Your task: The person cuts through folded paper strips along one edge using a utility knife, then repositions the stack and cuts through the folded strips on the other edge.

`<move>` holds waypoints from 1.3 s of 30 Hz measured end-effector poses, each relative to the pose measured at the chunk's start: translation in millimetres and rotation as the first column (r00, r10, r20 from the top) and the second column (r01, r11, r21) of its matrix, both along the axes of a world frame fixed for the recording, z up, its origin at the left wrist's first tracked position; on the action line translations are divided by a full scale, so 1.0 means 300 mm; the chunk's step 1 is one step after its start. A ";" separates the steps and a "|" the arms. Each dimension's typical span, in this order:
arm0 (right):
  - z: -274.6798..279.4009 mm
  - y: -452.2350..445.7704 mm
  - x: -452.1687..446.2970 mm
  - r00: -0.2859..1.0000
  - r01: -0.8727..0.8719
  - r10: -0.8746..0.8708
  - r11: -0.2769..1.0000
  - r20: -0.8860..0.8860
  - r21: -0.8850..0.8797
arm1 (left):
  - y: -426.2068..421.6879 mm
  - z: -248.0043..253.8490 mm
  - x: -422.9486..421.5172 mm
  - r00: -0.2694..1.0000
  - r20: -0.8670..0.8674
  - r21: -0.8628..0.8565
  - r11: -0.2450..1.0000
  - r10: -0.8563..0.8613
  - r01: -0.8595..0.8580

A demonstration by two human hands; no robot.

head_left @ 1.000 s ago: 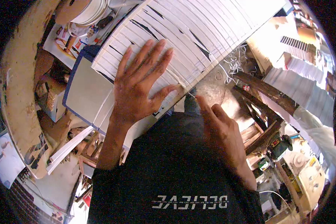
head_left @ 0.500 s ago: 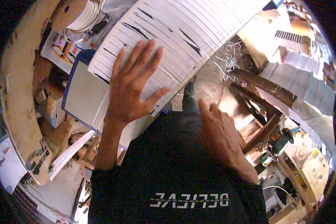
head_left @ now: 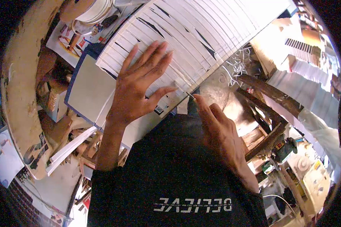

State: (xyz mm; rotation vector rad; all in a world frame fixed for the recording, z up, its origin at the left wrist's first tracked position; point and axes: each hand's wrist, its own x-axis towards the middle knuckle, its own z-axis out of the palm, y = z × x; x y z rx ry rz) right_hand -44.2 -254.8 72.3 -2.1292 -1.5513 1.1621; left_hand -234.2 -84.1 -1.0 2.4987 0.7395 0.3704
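My left hand [head_left: 142, 79] lies spread, palm down, on a long white row of narrow strips or spines [head_left: 193, 41] with dark gaps between some of them. Its thumb points toward the row's near edge. To the right, my right hand [head_left: 219, 125] is closed on a thin metal tool [head_left: 190, 95], whose tip is at the near edge of the row. What kind of tool it is cannot be made out. A grey board with blue edges [head_left: 89, 90] sits under the left end of the row.
A spool of white cord [head_left: 96, 13] stands at the upper left. Tangled white string [head_left: 238, 66] lies on the floor beyond the row. Wooden frames [head_left: 267, 132] and stacks of paper [head_left: 303, 89] are at the right. A pale curved surface [head_left: 24, 90] runs along the left.
My right hand moved back from the near edge, then returned to it, and the thin metal tool now shows at its fingertips. My left hand stays spread on the row.
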 end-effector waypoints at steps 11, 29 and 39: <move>0.010 0.019 0.018 0.989 -0.140 0.145 0.980 0.021 -0.141 | -0.001 -0.003 0.001 0.999 -0.052 0.056 0.998 -0.002 0.005; 0.122 -0.077 0.050 0.987 0.069 -0.040 0.980 0.154 -0.188 | -0.059 -0.011 -0.035 0.990 -0.113 0.058 0.995 0.087 -0.080; -0.014 -0.016 -0.041 1.000 0.000 0.000 1.000 -0.030 0.016 | -0.055 -0.010 -0.044 0.992 -0.077 0.066 0.994 0.096 -0.091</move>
